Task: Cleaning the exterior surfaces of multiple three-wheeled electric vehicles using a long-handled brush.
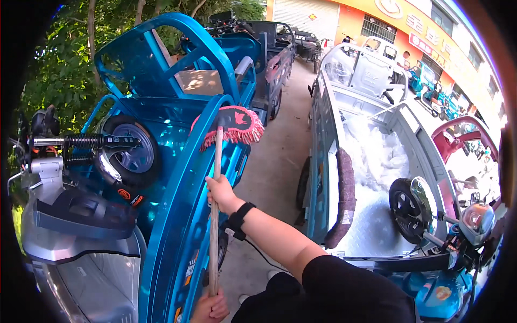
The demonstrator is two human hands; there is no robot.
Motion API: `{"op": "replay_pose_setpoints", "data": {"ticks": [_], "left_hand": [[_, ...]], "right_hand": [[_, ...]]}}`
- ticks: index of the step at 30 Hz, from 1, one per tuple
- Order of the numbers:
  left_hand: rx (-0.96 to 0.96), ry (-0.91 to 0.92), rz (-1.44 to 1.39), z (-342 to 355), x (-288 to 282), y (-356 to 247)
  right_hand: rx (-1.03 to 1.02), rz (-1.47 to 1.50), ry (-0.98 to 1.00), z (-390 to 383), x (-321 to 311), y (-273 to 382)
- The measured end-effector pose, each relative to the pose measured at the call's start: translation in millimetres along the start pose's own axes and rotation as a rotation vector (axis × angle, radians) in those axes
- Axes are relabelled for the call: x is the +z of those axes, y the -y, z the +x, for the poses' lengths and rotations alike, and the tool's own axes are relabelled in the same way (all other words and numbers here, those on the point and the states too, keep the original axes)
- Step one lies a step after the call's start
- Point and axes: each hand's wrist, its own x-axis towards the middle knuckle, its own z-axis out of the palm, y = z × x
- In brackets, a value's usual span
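Both hands hold a duster mop by its long wooden handle (214, 245). My right hand (221, 192), with a black band on the wrist, is closed round the middle of the handle. Lower down, at the picture's bottom edge, my left hand (211, 308) is wrapped round the handle's near end. The red fringed mop head (237, 125), with a dark centre, is against the upper side rail of a blue cargo tricycle bed (177, 177). Whether it presses on the rail cannot be told.
Inside the blue bed lie a wheel (132, 151) and a grey front body panel (81, 258). A concrete lane (280, 156) separates it from a grey cargo bed (371, 231) holding clear plastic wrapping and a wheel. More tricycles stand farther off; trees grow at left.
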Motion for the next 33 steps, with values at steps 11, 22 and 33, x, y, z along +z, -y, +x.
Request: {"op": "replay_pose_setpoints", "data": {"ticks": [11, 22, 33], "left_hand": [[0.23, -0.597, 1.024, -6, -24, 28], [0.028, -1.382, 1.708, -150, -54, 129], [0.028, -1.678, 2.047, -175, -15, 132]], "right_hand": [[-0.017, -0.276, -0.262, -26, -12, -55], [0.752, 0.35, 0.169, -156, 8, -148], [0.823, 0.546, 0.122, -132, -41, -164]]}}
